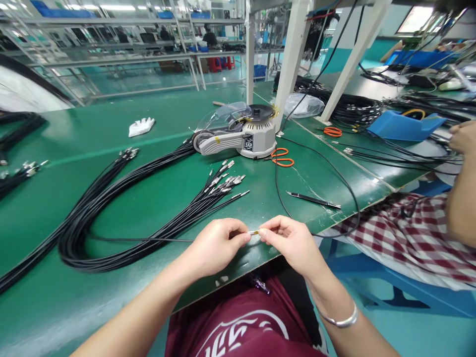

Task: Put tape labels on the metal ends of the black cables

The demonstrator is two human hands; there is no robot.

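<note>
My left hand (pixel 217 246) pinches the end of a black cable (pixel 145 240) between thumb and fingertips, close to the table's front edge. From that grip a small metal connector (pixel 252 233) points to the right. My right hand (pixel 293 244) is closed in a pinch at the connector's other side, where a tiny yellow strip, perhaps tape, shows at the fingertips. Beyond my hands lies a bundle of black cables (pixel 174 218) with metal ends. A round tape dispenser (pixel 257 136) with yellow pieces on its rim stands farther back.
Orange-handled scissors (pixel 283 157) lie beside the dispenser, and a black craft knife (pixel 314 200) is nearer to me. A white glove (pixel 141 127) rests at the back left. White posts (pixel 293 54) rise from the table. At the right sits a co-worker in a checked garment (pixel 420 238), near a blue tray (pixel 405 126).
</note>
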